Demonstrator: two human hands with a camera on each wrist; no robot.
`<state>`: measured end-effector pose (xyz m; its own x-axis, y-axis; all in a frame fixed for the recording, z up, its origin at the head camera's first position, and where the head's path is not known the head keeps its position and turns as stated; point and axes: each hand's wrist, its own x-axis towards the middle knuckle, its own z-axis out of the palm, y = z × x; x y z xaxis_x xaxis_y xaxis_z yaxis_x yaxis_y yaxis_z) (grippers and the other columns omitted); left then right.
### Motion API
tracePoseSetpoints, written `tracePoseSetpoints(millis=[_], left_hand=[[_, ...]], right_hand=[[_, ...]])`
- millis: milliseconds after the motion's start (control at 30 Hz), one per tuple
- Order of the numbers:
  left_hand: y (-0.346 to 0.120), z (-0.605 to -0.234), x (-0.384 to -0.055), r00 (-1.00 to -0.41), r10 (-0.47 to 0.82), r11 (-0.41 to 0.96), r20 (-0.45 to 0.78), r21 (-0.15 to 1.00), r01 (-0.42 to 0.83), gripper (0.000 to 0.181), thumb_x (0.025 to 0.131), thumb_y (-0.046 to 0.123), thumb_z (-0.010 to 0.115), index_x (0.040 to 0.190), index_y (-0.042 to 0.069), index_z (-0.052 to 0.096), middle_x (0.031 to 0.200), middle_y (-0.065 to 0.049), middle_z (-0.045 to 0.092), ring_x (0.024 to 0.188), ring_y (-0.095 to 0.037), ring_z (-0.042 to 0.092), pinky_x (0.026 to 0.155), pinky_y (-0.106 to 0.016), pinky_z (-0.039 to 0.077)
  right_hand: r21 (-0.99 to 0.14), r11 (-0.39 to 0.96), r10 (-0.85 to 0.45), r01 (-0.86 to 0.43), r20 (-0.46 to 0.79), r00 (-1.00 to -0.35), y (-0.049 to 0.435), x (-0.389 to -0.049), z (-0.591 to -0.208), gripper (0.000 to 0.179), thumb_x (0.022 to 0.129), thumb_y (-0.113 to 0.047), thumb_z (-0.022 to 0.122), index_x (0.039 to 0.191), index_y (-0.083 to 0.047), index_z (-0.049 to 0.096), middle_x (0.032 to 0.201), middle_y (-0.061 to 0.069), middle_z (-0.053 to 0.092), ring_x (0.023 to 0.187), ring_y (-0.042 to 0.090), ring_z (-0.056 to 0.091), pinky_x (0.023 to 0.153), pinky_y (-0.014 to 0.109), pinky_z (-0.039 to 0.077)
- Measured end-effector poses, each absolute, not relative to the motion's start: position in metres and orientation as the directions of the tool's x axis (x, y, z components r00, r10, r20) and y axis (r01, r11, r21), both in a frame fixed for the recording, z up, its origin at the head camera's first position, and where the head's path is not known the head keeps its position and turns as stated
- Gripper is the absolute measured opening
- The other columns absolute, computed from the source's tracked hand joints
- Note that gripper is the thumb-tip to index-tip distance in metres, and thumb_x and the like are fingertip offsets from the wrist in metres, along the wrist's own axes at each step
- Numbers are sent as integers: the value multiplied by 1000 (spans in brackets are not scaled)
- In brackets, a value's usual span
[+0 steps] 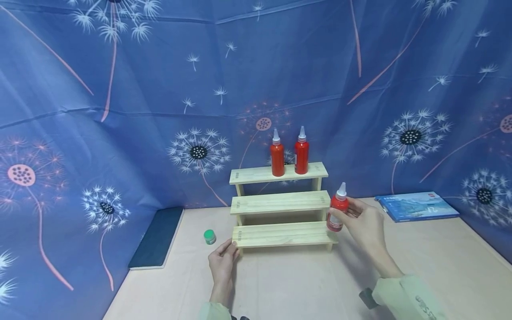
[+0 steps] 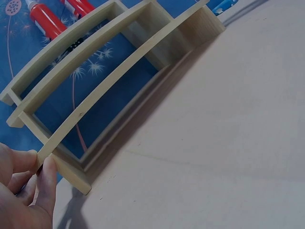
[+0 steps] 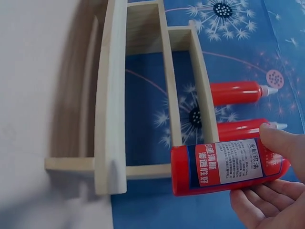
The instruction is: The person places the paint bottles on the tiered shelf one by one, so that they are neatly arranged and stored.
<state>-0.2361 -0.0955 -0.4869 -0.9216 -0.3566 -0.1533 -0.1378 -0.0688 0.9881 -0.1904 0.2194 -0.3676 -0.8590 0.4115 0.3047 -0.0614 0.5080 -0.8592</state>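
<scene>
A three-step wooden shelf (image 1: 280,202) stands on the table. My left hand (image 1: 222,263) pinches the left end of its lowest board, thumb and fingers on either side in the left wrist view (image 2: 28,183). My right hand (image 1: 366,224) grips a red stamp-ink bottle (image 1: 338,214) around its upper part, beside the right end of the shelf. That bottle is upright with a pale pointed cap, and its printed label (image 3: 233,162) faces the right wrist camera. Two similar bottles, one orange-red (image 1: 277,159) and one red (image 1: 302,157), stand on the top board.
A small green-lidded jar (image 1: 210,237) sits left of the shelf. Farther left lies a dark flat book (image 1: 157,239). At the back right is a blue flat box (image 1: 418,206). A blue dandelion-print cloth (image 1: 320,80) hangs behind the table.
</scene>
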Motion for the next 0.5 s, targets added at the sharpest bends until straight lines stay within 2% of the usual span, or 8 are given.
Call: tracePoseSetpoints(millis=[133, 233, 333, 500], left_hand=[[-96, -486, -236, -922, -356, -69, -154, 988, -139, 30, 93, 9, 63, 120, -4, 62, 123, -28, 62, 98, -25, 71, 79, -17, 62], [-96, -486, -236, -920, -359, -76, -158, 987, -139, 30, 93, 9, 63, 120, -4, 63, 123, -28, 62, 98, -25, 71, 79, -17, 62], [-96, -485, -236, -919, -358, -86, -163, 986, -141, 30, 93, 9, 63, 120, -4, 63, 123, -29, 61, 99, -25, 71, 80, -17, 62], [-95, -484, -235, -920, -358, -88, -161, 986, -138, 31, 93, 9, 63, 120, -5, 62, 124, -30, 61, 99, -26, 70, 80, -17, 62]], right_hand=[[-854, 514, 393, -74, 311, -865, 211, -193, -362, 59, 81, -28, 81, 127, 3, 61, 115, 23, 68, 105, 35, 68, 78, 0, 53], [-849, 522, 377, -81, 314, -871, 205, -195, -358, 60, 81, -30, 81, 126, 3, 62, 115, 22, 68, 105, 35, 67, 87, 19, 59], [-850, 521, 361, -73, 297, -884, 200, -199, -355, 60, 82, -31, 80, 128, 2, 61, 117, 21, 68, 107, 34, 67, 95, 38, 57], [-865, 495, 323, -76, 265, -909, 191, -207, -350, 62, 84, -30, 79, 133, 1, 57, 121, 21, 66, 111, 35, 65, 99, 46, 56]])
